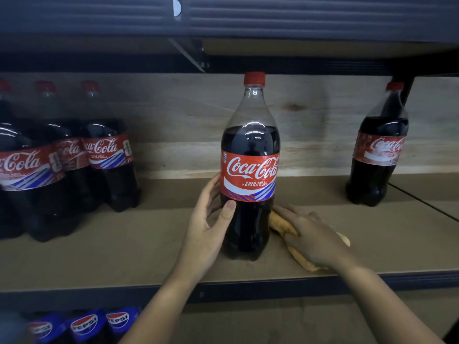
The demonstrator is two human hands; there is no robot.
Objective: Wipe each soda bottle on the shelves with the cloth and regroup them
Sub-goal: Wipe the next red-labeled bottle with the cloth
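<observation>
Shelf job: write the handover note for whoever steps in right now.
Left hand: grips the lower body of the middle Coca-Cola bottle, which stands upright on the shelf.
Right hand: rests on the yellow cloth, which lies on the shelf beside that bottle's base.
Grouped Coca-Cola bottles stand at the left; a lone Coca-Cola bottle stands at the right. Pepsi bottles are on the shelf below.
Done: cannot tell which are wiped.
Left: wipe the middle bottle, move it to the group, then the lone one.
</observation>
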